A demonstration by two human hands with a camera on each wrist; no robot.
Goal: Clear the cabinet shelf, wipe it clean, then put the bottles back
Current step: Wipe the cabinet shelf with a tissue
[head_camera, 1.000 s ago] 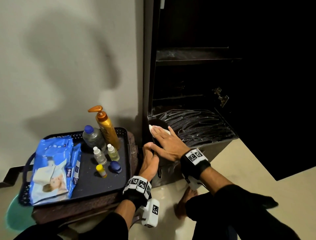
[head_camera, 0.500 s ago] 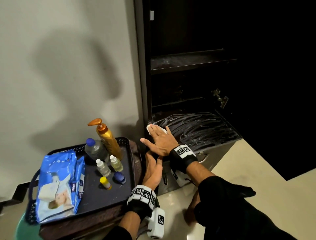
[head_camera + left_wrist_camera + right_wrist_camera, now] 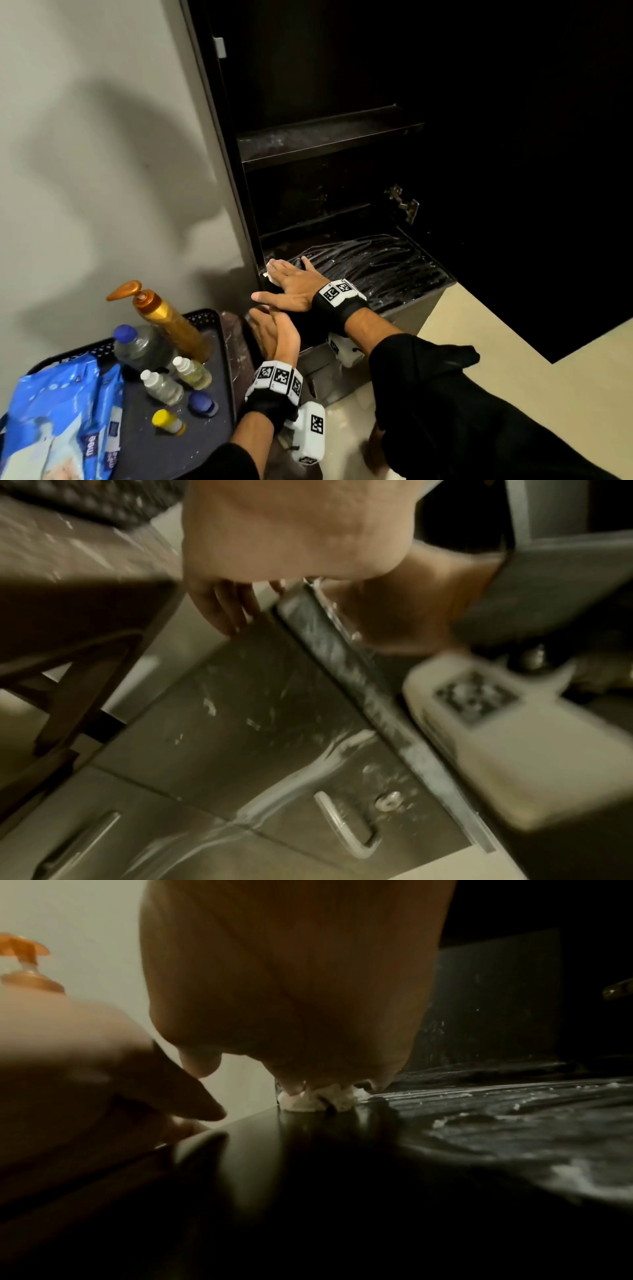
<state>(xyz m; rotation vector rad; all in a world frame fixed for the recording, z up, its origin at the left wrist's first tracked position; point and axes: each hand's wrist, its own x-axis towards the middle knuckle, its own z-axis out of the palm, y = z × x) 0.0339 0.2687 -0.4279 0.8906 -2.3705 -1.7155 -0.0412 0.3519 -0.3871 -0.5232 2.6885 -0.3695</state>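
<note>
My right hand [image 3: 291, 284] lies flat, fingers straight, pressing a white wipe [image 3: 271, 269] onto the front left corner of the dark cabinet shelf [image 3: 376, 263]. In the right wrist view the crumpled wipe [image 3: 318, 1102] shows under the fingertips, and the shelf [image 3: 496, 1123] is streaked wet. My left hand [image 3: 270, 332] hangs open just below, fingers straight against the cabinet's left front edge [image 3: 298, 610], holding nothing. The bottles stand on a black tray [image 3: 150, 448]: a golden pump bottle [image 3: 171, 322], a clear bottle with a blue cap [image 3: 137, 346] and several small ones [image 3: 161, 387].
A blue wipes pack [image 3: 61, 418] lies on the tray's left side. A grey drawer front with a handle [image 3: 342, 826] sits under the shelf. An upper shelf [image 3: 325, 137] is dusty. The cabinet door stands open on the right, over beige floor [image 3: 513, 335].
My right hand has slid the wipe left, to the shelf's front left corner. The left hand stays by the cabinet's edge. The head view has shifted.
</note>
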